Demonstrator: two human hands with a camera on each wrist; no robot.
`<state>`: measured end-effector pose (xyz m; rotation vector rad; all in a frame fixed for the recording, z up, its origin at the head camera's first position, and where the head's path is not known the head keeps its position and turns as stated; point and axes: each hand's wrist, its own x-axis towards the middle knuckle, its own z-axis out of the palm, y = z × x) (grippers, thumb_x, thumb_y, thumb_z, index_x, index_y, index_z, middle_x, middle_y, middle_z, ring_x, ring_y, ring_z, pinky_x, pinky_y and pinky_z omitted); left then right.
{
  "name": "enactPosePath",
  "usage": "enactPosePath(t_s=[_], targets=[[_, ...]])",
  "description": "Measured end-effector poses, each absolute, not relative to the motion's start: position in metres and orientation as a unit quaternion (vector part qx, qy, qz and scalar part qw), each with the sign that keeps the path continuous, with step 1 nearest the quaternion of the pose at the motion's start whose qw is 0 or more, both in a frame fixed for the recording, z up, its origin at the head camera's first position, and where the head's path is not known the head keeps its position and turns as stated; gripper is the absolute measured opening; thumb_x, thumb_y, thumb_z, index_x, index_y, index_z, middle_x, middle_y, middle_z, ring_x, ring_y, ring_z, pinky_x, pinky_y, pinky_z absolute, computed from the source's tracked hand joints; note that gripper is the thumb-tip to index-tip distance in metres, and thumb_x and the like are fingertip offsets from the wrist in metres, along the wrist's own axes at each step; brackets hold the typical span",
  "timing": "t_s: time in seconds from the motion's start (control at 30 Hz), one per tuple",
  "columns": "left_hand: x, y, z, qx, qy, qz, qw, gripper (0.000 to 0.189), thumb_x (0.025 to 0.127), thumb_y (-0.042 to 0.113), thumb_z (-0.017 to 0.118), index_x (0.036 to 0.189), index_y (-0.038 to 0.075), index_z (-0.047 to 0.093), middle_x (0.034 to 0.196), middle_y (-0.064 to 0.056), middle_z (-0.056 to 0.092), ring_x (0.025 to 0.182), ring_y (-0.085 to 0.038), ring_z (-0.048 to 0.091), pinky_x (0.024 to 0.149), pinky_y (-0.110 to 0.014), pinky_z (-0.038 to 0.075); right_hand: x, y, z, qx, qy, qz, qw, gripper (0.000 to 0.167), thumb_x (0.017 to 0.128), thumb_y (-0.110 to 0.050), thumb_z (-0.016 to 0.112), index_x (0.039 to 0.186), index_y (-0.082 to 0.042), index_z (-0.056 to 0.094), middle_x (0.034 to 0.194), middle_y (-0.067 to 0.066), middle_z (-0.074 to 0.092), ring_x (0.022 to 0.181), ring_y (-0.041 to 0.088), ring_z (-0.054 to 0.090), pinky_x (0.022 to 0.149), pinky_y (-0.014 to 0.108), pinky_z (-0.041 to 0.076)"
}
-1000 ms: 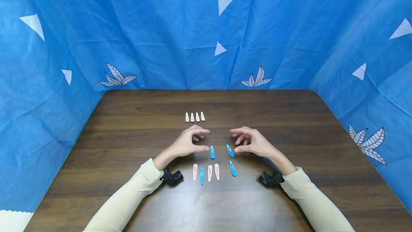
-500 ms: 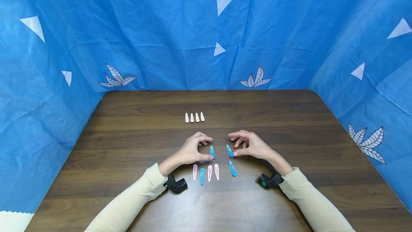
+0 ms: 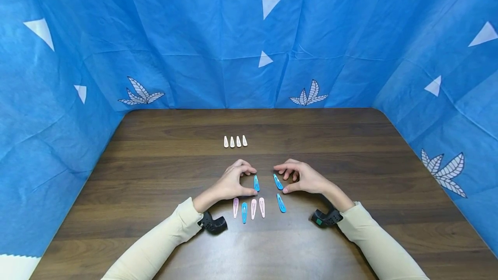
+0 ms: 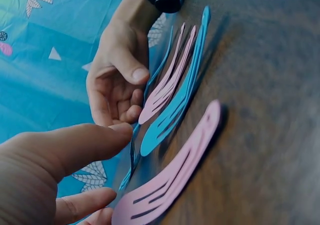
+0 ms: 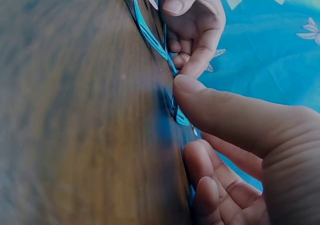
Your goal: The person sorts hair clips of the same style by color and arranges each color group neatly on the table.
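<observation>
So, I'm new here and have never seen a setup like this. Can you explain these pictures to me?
There's no robot: these are a person's left hand and right hand. The wide view comes from a camera on the head; the two close-ups come from the black wrist cameras, one per arm.

On the wooden table lie hair clips: four white clips in a row farther back, three pink clips and four blue clips nearer.

Each hand's thumb and fingers curve around one blue clip. Neither looks lifted, and I can't tell whether the fingertips touch them.
</observation>
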<state>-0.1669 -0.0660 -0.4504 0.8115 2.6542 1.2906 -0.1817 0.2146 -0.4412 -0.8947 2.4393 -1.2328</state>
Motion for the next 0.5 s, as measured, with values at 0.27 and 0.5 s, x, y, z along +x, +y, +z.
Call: enactPosePath(t_s=[0.27,0.5], targets=[[-0.1657,-0.0642,-0.4512,0.258,0.877,0.404,0.039,0.051,0.066,0.022,0.087,0.112,0.006,0.071,0.107,-0.003,0.056,0.098,-0.017,0.054,0.091,-0.034,0.04,-0.1828,0.2129,-0.4442,-0.322,0.844,-0.41,0.123,0.057,0.077,-0.02,0.084,0.128,-0.008,0.064,0.099,0.002,0.06,0.085,0.013,0.054,0.07,0.022,0.044],[-0.1651,-0.0634,-0.4509,0.259,0.877,0.403,0.036,0.049,0.066,0.022,0.088,0.11,0.006,0.072,0.106,-0.003,0.056,0.098,-0.017,0.053,0.091,-0.035,0.04,-0.1826,0.2122,-0.4453,-0.324,0.849,-0.4,0.116,0.056,0.076,-0.022,0.084,0.127,-0.01,0.065,0.098,0.001,0.061,0.084,0.013,0.053,0.069,0.023,0.044]])
